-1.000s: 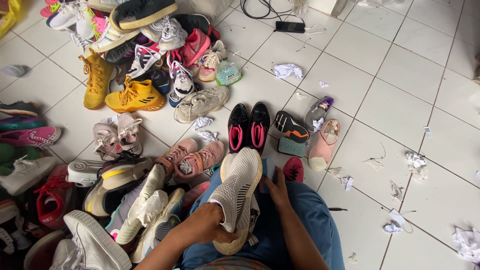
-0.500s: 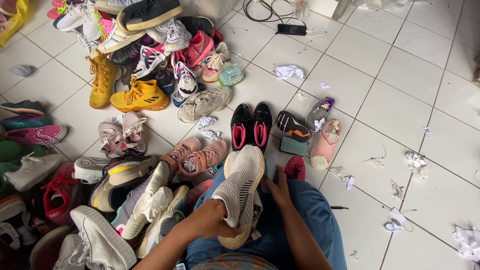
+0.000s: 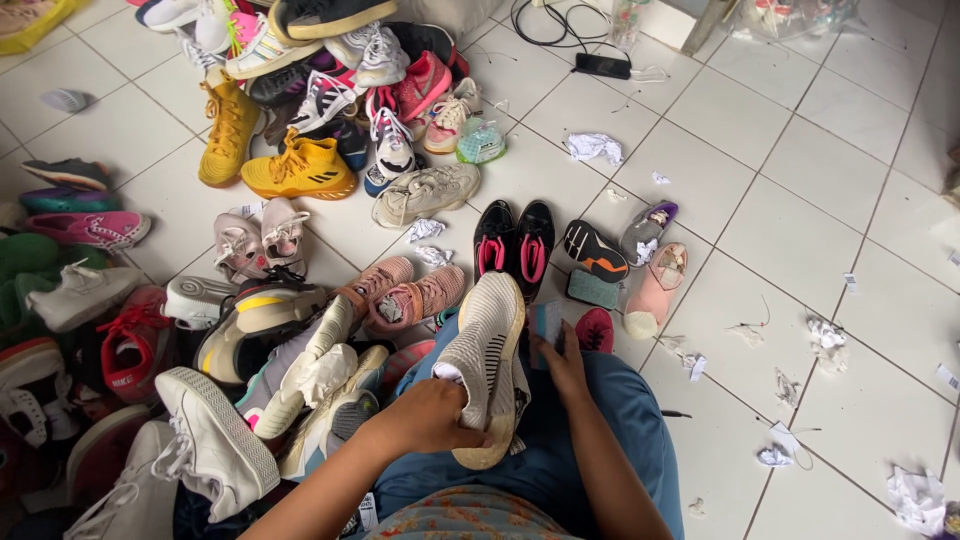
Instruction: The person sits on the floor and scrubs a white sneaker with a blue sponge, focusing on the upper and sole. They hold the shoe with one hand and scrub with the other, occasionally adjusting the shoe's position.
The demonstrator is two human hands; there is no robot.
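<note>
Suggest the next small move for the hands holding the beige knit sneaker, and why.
Probably set the beige knit sneaker down among the paired shoes ahead. The left hand grips its heel end on the lap, the right hand rests beside it, and the black-and-pink pair already stands side by side on the floor tiles.

yellow high-tops (image 3: 265, 160), black-pink pair (image 3: 514, 240), crumpled paper (image 3: 594, 147).

Left hand (image 3: 425, 418) curled in a grasp, right hand (image 3: 562, 362) extended with fingers bent.
</note>
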